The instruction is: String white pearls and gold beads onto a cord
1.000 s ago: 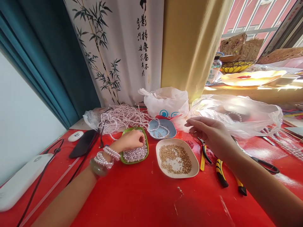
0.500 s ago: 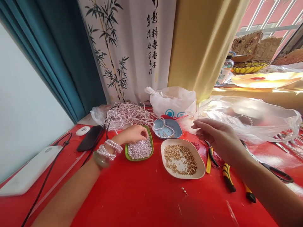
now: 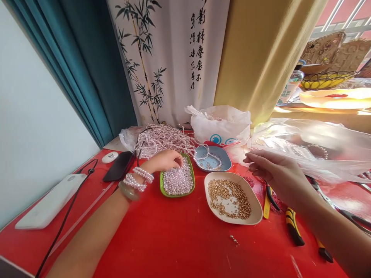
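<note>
My left hand [image 3: 165,160] is over the far left part of a green tray [image 3: 177,196] of pale pink pearl beads [image 3: 178,181]. Its thumb and fingers are pinched together; whatever lies between them is too small to make out. Pearl bracelets [image 3: 136,182] and a pale bangle [image 3: 128,191] circle that wrist. My right hand [image 3: 276,172] hovers to the right, beyond a cream tray [image 3: 256,216] of gold beads [image 3: 228,197]. Its thumb and forefinger are closed in a pinch, and a faint thin line shows near the tips, too fine to identify.
Behind the trays lie a blue dish [image 3: 223,158], a heap of pearl strands [image 3: 171,139] and plastic bags [image 3: 220,123]. Yellow-black handled tools [image 3: 294,227] and scissors [image 3: 353,218] are on the right. A phone [image 3: 118,166] and a white slab [image 3: 52,200] lie left.
The view has shifted, so everything sits farther right in the picture. My left fingertips have risen slightly from the pearl beads. My right hand keeps its pinch in about the same place.
</note>
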`<state>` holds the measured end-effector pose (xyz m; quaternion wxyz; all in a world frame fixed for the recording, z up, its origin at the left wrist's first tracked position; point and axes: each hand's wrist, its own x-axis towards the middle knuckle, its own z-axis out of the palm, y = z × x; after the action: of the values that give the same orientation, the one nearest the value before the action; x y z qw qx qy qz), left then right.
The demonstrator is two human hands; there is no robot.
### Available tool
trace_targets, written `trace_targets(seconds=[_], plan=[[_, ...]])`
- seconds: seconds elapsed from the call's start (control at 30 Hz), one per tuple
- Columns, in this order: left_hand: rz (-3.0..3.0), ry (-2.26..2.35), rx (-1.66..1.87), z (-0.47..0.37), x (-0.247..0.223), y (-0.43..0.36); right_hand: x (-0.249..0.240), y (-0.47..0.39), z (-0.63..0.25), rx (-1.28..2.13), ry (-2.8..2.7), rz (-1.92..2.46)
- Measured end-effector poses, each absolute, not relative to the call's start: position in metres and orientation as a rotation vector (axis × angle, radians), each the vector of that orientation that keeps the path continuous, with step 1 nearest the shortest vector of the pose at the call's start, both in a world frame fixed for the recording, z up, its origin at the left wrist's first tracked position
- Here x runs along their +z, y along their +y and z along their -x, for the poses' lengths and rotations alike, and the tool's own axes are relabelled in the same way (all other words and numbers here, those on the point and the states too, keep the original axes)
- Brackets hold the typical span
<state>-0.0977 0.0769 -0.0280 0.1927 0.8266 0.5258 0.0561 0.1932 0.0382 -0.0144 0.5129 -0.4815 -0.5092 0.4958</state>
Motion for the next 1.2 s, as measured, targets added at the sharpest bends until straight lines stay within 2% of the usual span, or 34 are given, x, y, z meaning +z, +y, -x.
trace_targets(seconds=[0.57, 1.2], plan=[[-2.329, 1.732, 0.017, 0.103, -0.036, 0.082, -0.01, 0.037, -0.193, 1.177, -1.183, 1.186], [-2.394, 1.822, -0.047, 0.099, -0.044, 0.081, -0.017, 0.041, -0.195, 1.194, -1.268, 1.174]])
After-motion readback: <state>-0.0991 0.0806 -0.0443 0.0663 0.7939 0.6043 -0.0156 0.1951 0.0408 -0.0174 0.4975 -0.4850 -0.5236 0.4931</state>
